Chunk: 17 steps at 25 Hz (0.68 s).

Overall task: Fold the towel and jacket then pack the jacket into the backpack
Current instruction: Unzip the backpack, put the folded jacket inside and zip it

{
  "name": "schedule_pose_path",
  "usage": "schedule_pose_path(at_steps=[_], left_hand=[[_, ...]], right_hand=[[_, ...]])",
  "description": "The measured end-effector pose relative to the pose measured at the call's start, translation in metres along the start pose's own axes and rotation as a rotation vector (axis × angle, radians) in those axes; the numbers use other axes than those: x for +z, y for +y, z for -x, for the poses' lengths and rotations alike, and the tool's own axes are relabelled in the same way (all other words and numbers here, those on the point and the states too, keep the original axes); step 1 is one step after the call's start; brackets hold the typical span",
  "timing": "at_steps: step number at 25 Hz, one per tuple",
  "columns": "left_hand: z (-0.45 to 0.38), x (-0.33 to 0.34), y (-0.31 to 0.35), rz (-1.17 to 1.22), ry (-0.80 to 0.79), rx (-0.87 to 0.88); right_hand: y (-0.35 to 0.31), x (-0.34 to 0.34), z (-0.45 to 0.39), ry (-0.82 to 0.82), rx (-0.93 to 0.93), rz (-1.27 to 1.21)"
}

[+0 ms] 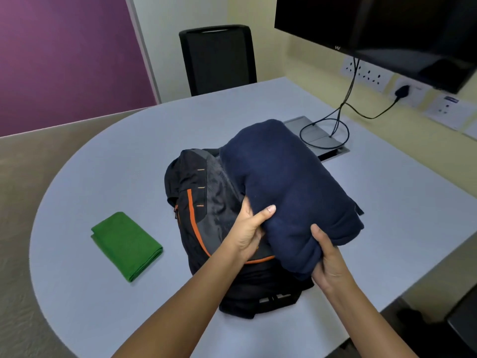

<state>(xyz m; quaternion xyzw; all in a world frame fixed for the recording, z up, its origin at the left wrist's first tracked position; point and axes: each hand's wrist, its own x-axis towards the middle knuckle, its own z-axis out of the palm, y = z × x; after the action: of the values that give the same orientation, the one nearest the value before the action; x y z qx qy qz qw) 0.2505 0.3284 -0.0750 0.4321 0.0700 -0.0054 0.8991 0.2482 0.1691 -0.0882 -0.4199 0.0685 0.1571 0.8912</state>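
**Folded jacket held over backpack – desk inventory**

Hands: both forearms are extended fwd from the bottom edge. L hand (249,228) is clamped on the near-left edge of the jacket (289,182), thumb on top, fingers beneath. R hand (329,264) is clamped on the near end, thumb up on the fabric.

Jacket: navy, folded into a thick bundle; long axis runs from near-right to far-centre, near end in the hands, resting on the backpack.

Backpack (204,202): black/grey w/ orange trim, laid on the desk (103,151) at centre.

Towel (126,245): green, folded flat, on desk left of backpack, apart from it.
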Motion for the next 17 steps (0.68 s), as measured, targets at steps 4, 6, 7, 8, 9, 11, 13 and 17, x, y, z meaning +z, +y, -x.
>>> schedule_pose_path(at_steps=[4,6,7,8,9,11,13,17], left_hand=[[-0.001,-0.022,-0.011,-0.383,-0.136,-0.170],[0.005,-0.040,-0.020,-0.597,-0.103,-0.262],[0.008,-0.046,-0.025,-0.686,-0.032,-0.285],[0.012,-0.054,-0.030,-0.809,0.047,-0.278],[0.015,-0.061,-0.032,-1.011,0.081,-0.244],[0.017,-0.079,-0.040,-1.578,-0.053,-0.165],[0.015,-0.092,-0.046,-1.970,-0.231,-0.216],[0.007,-0.104,-0.058,-2.187,-0.224,-0.256]], right_hand=[[-0.013,-0.007,-0.003,0.026,0.190,-0.060],[-0.015,-0.017,-0.007,0.071,0.238,-0.065],[-0.017,-0.023,-0.008,0.102,0.250,-0.043],[-0.018,-0.028,-0.008,0.130,0.266,-0.018],[-0.018,-0.032,-0.007,0.144,0.289,-0.004],[-0.021,-0.038,-0.004,0.147,0.351,-0.015],[-0.027,-0.040,-0.001,0.116,0.380,-0.033],[-0.049,-0.039,0.003,0.086,0.371,-0.171]])
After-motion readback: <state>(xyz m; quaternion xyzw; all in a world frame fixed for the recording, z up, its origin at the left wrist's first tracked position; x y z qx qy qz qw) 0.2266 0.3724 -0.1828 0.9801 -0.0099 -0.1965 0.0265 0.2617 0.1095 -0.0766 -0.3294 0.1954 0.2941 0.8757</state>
